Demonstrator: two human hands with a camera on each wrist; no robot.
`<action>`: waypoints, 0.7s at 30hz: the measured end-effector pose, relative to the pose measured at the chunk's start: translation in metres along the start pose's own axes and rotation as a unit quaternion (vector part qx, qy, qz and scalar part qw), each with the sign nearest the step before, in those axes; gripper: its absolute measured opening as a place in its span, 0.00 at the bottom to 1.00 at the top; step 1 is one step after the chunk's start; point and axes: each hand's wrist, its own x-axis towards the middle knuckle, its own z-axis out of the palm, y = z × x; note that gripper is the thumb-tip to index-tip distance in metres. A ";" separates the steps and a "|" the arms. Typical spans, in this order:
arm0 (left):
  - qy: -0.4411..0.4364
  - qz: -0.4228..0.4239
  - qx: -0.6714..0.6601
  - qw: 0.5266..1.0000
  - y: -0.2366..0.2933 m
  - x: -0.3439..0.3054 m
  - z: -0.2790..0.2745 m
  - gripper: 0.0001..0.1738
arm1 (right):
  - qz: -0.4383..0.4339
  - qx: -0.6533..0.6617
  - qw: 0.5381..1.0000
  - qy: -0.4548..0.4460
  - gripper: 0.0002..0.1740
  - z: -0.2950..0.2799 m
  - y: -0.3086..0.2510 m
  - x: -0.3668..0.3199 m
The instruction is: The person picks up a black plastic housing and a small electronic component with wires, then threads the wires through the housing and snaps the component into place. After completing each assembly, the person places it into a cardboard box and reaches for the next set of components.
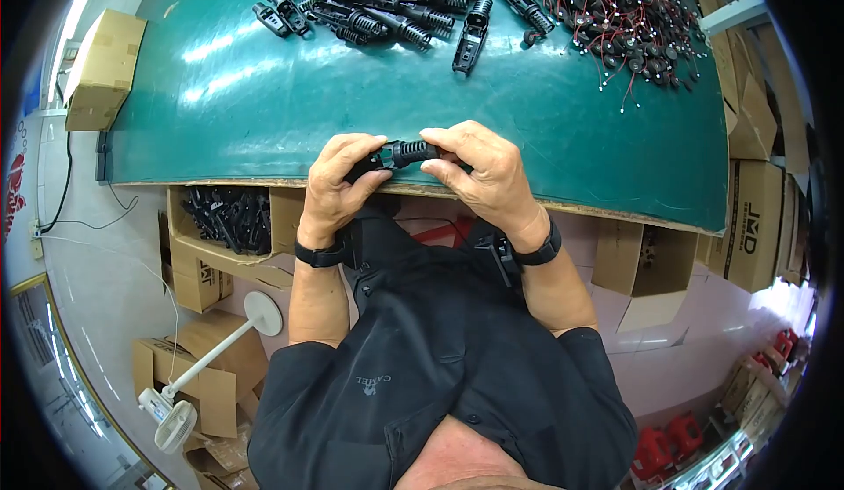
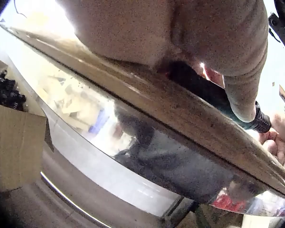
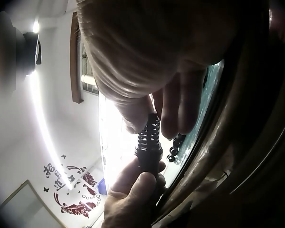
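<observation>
A black plastic part with a ribbed, spring-like section (image 1: 411,153) is held level between both hands, just over the table's front edge. The left hand (image 1: 338,176) grips its wider, hollow end between thumb and fingers. The right hand (image 1: 481,170) pinches the other end, beyond the ribs. In the left wrist view the part's dark body (image 2: 204,90) runs out from under the left hand (image 2: 180,38). The right wrist view shows the ribs (image 3: 149,135) between the right hand (image 3: 147,57) and the left hand (image 3: 133,194). Fingers cover both ends.
On the green table (image 1: 264,121) lie a heap of similar black parts (image 1: 378,7) and a pile of small round black pieces with red wires (image 1: 624,24). A carton of black parts (image 1: 198,248) stands below the front edge at left, an open carton (image 1: 615,257) at right.
</observation>
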 end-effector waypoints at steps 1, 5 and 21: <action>-0.002 0.002 0.004 1.000 0.000 0.000 0.000 0.31 | 0.009 -0.001 1.000 -0.002 0.21 0.000 -0.002 0.000; 0.003 -0.004 0.000 1.000 0.003 0.001 0.000 0.31 | 0.026 -0.003 1.000 -0.004 0.19 -0.001 -0.006 0.000; -0.032 -0.021 0.015 0.999 0.000 0.000 -0.004 0.29 | 0.074 0.036 0.997 -0.004 0.15 -0.002 -0.003 -0.001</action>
